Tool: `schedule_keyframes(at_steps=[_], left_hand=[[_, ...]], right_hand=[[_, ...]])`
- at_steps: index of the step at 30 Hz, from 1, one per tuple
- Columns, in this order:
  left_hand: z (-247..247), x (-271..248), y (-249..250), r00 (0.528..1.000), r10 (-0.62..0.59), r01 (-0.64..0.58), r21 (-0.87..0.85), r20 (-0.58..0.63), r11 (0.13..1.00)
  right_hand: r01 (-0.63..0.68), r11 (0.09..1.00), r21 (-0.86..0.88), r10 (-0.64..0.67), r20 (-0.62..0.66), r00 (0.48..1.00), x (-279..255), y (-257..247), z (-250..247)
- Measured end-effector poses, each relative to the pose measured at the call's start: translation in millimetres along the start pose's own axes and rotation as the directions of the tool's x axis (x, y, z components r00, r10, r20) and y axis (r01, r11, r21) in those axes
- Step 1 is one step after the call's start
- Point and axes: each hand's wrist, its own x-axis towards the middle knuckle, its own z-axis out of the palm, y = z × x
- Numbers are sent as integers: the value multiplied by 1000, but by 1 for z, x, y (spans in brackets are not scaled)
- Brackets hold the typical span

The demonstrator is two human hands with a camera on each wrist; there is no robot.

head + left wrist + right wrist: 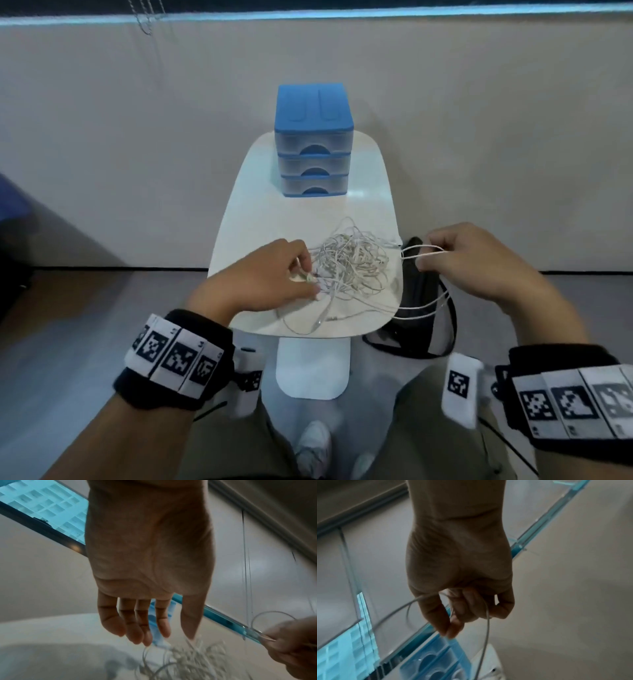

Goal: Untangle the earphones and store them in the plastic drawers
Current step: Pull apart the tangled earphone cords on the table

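Observation:
A tangle of white earphone cables (pixel 349 263) lies on the near half of the small white table (pixel 301 212). My left hand (pixel 305 272) reaches onto the tangle's left edge. In the left wrist view the left hand (pixel 178 635) has straight, spread fingers, their tips just touching the tangle (pixel 193 660). My right hand (pixel 426 253) pinches loops of cable pulled out past the table's right edge. The right wrist view shows thumb and fingers of that hand (pixel 449 634) curled round the cable (pixel 486 635). The blue plastic drawers (pixel 313 144) stand at the table's far end, all three closed.
A black bag (pixel 424 329) with straps lies on the floor right of the table, under the pulled loops. A wall runs close behind the table. My knees and a shoe (pixel 313 445) are below the table's near edge.

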Motion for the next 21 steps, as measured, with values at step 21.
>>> schedule_keyframes(at_steps=[21], left_hand=[[11, -17, 5, 889, 115, -63, 131, -444, 989]], right_hand=[[141, 940, 311, -201, 171, 964, -10, -25, 16]])
